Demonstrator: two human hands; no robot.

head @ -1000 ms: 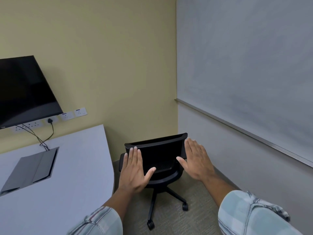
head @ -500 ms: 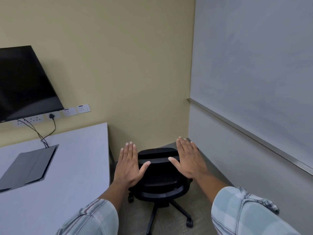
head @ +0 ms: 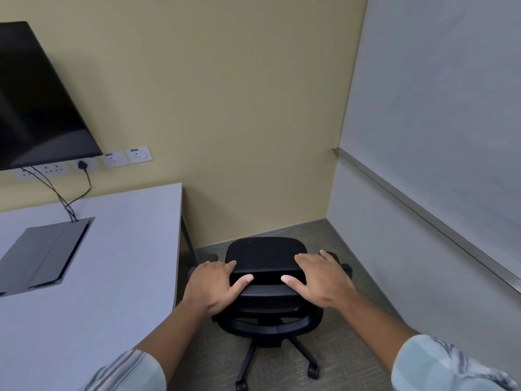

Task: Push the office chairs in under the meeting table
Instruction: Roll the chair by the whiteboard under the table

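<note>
A black office chair [head: 265, 252] on castors stands on the carpet in the room's corner, just right of the grey meeting table [head: 112, 263]. Its seat faces the yellow wall and its backrest is nearest me. My left hand [head: 214, 286] grips the left end of the backrest's top edge, fingers curled over it and thumb on the near side. My right hand [head: 321, 280] grips the right end the same way. The chair sits beside the table's right edge, not under it.
A black screen [head: 36, 108] hangs on the yellow wall above wall sockets [head: 112, 159], with cables running to a grey cable box [head: 48, 252] set in the table. A whiteboard with a metal rail [head: 423, 213] lines the right wall close to the chair.
My hands went from flat and hovering over the chair to closed on the backrest's top edge. I have moved closer, so I look more steeply down on the chair.
</note>
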